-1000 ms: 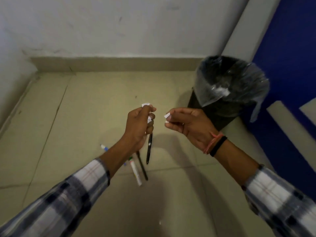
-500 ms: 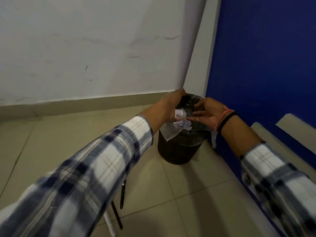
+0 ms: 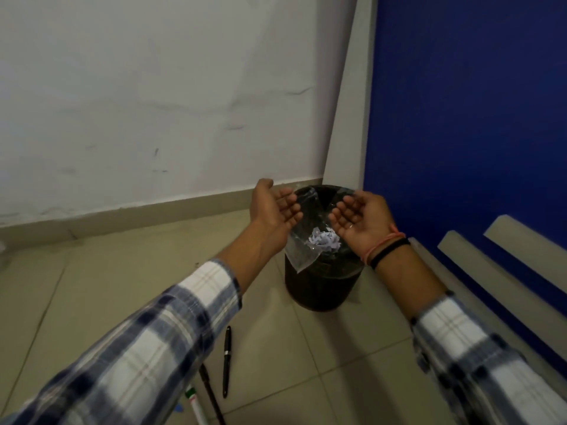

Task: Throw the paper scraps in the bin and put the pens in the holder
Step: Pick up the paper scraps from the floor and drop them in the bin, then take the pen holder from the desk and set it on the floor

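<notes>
A dark round bin (image 3: 319,286) with a clear plastic liner stands on the floor in the corner. White paper scraps (image 3: 325,241) lie inside it. My left hand (image 3: 276,207) and my right hand (image 3: 359,217) hover over the bin's rim, palms up, fingers apart and empty. On the tiles below my left arm lie a black pen (image 3: 226,360), a thinner dark pen (image 3: 210,394) and a white marker (image 3: 194,406), the last two partly hidden by my sleeve. No holder is in view.
A white wall with a beige skirting (image 3: 153,213) runs behind the bin. A blue wall (image 3: 475,118) with grey ledges (image 3: 491,259) closes the right side. Beige floor tiles spread to the left.
Both hands held paper scraps a second ago, then moved over the bin. The scraps now lie in the bin and both hands have turned palm up and empty.
</notes>
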